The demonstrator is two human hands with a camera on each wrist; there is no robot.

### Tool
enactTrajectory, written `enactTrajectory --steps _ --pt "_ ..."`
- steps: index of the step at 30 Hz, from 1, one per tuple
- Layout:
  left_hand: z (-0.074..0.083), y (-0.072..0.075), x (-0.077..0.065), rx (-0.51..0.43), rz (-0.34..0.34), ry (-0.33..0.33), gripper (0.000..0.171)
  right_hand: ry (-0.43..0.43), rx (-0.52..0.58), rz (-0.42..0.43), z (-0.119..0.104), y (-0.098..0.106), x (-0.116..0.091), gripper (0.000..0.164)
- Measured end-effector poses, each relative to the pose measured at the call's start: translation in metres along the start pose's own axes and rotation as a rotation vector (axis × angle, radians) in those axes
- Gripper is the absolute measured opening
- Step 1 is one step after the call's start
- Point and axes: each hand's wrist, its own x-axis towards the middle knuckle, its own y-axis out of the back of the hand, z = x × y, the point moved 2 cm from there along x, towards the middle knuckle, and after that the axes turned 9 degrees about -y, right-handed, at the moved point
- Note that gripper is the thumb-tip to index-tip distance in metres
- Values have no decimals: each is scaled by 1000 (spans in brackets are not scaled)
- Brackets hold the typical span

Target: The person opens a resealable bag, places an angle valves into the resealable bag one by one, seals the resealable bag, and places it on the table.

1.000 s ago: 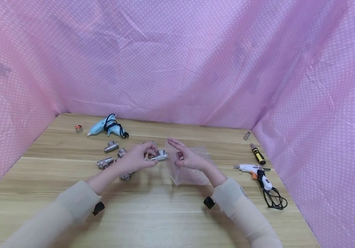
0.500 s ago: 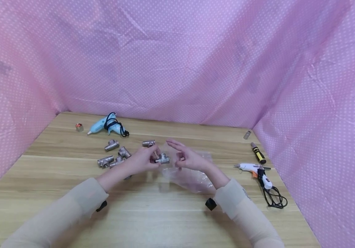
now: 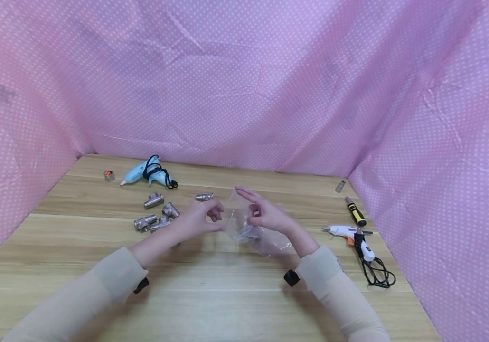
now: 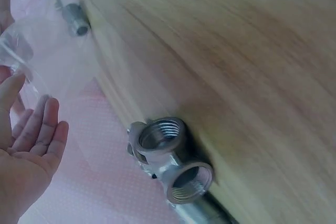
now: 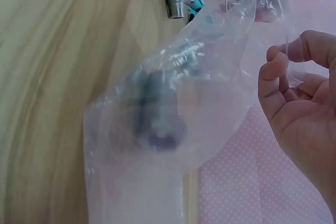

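pinching clear bag (image 5: 210, 114): right hand (image 3: 267, 217) | wood-grain table (image 3: 210, 294) | pink dotted cloth (image 3: 244, 85) behind

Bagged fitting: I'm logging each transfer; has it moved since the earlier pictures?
Yes: in the head view, the fitting moved right, closer to the white glue gun.

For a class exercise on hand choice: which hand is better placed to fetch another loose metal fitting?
Probably the left hand: it appears to hold no fitting and is nearer the loose metal fittings, while the right hand pinches the clear plastic bag.

The right grip (image 3: 268, 214) pinches a clear plastic bag (image 3: 239, 222).
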Motion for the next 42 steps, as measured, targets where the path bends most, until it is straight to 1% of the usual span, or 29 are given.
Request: enactTrajectory --steps 3,7,10,14,18,22,27,32,36,38,42 --pt "-2 5 -5 -19 -17 3 41 3 26 -7 -1 -2 1 87" --pt "-9 17 -17 -32 -39 11 47 19 68 -30 -17 -5 -4 85" --pt "-15 29 -29 -10 -53 12 52 22 78 -40 -28 -7 -8 83" --pt "-25 43 -46 40 -84 27 58 39 88 -42 -28 -10 -8 82" --pt "-36 50 -64 72 -137 70 61 48 63 -53 -26 -13 -7 82" --pt "-43 50 -79 90 -182 72 62 56 23 -50 -17 -17 -2 83" --pt "-48 45 -91 137 -203 69 56 58 -5 -35 1 -20 7 85" --pt "-52 38 -92 192 -199 54 46 51 4 -41 5 -18 7 85" --pt "-53 34 -92 216 -187 47 40 49 2 -42 6 -18 7 84" --pt "-52 33 -92 221 -179 39 38 47 2 -42 6 -18 6 84" --pt "-51 32 -91 200 -168 18 36 50 7 -44 6 -18 6 84"
